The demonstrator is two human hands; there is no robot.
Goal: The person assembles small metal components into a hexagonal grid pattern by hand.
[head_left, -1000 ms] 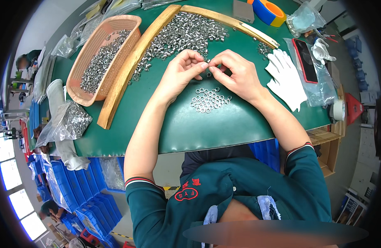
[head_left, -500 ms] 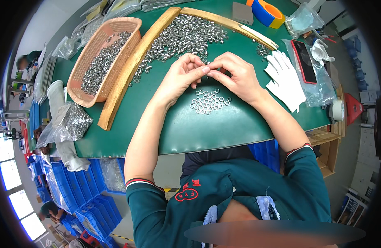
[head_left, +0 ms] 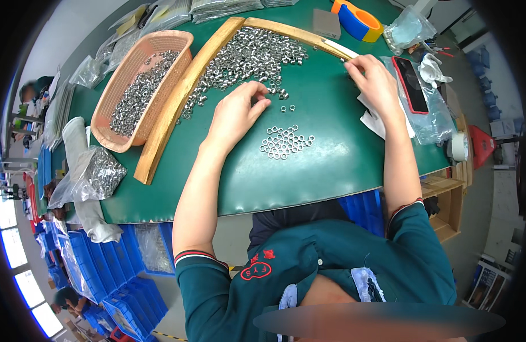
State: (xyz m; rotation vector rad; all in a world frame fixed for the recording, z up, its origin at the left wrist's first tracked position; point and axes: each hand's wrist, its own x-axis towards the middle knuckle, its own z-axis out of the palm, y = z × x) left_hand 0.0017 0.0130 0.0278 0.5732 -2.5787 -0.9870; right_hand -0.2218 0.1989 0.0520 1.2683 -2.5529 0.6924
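My left hand rests over the table beside the big pile of small metal rings. Its fingers are loosely curled towards the thumb, and whatever they hold is hidden. Two single rings lie just to its right. A flat cluster of rings is spread in one layer nearer to me. My right hand is out to the right, by the end of the wooden strip. Its thumb and index finger are bent together in a pinch; anything between them is too small to make out. Under this hand lies a white glove, partly covered.
At left, a pink plastic basket holds more rings, beside a curved wooden bar. A bag of small metal parts sits at the left edge. A red-edged phone, tape dispenser and grey block are at right.
My hands were together above the ring cluster and have come apart. The right hand has moved far right, over the glove; the left has drawn slightly left. Two single rings now show between pile and cluster.
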